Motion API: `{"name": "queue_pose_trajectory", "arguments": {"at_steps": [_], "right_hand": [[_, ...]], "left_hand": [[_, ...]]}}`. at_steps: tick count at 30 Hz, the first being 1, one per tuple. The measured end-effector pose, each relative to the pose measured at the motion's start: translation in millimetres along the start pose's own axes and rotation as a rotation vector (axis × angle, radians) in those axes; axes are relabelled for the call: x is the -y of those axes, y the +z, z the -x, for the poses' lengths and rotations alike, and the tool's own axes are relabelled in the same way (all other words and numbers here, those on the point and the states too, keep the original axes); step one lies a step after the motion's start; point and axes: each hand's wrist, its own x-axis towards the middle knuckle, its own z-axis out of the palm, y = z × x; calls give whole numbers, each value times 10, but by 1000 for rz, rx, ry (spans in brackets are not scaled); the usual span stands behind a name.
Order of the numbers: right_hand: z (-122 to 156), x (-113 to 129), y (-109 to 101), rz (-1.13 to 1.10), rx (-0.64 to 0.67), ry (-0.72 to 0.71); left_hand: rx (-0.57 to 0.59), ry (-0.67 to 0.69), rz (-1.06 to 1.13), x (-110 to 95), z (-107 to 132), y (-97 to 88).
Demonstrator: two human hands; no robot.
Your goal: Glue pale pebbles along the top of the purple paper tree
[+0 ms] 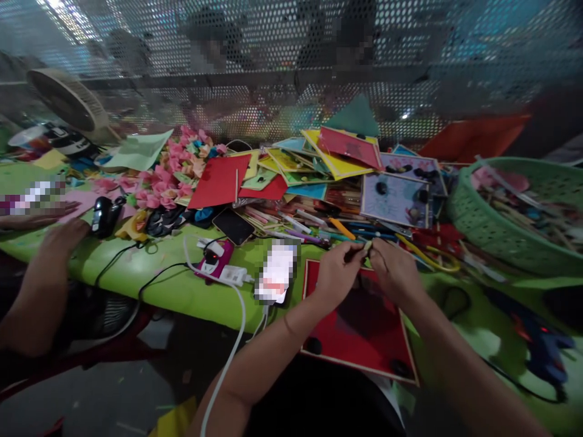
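Above the far side of a red board with a pale wooden border, my two hands meet. My left hand is closed in a pinch, and my right hand is closed facing it. Between their fingertips shows a small pale yellow-green piece, too small to name. Dark round pieces sit at the near corners of the board. Left of it lies a lit phone with a cable plugged in.
A green basket of scraps and a blue glue gun are on the right. Behind my hands lie pens and stacked coloured cards. A purple power strip trails cables. Another person's hands rest at the left.
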Motion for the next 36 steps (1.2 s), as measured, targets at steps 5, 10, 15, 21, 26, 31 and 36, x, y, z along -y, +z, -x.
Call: {"name": "queue_pose_trajectory", "arguments": {"at_steps": [5,10,15,21,26,31,36], "right_hand": [[-22,19,-36,-30,32,-16],[-27,22,-44,-31,67,-40],[-1,40,36,1,40,-7],[30,93,103,30,-11,84],[-12,70,44,-25,20,67],[-41,62,-14,-74,67,27],[-29,96,18,-72,55,64]], "left_hand": [[-18,-31,11,-26,-13,-32],[-5,6,-50,-32,2,-46],[-6,66,-174,-40,29,-41],[-17,97,-228,-64,48,-7],[-35,53,-153,-62,38,-11],[-34,40,-127,-93,15,-45],[-16,74,-170,-104,23,-42]]}}
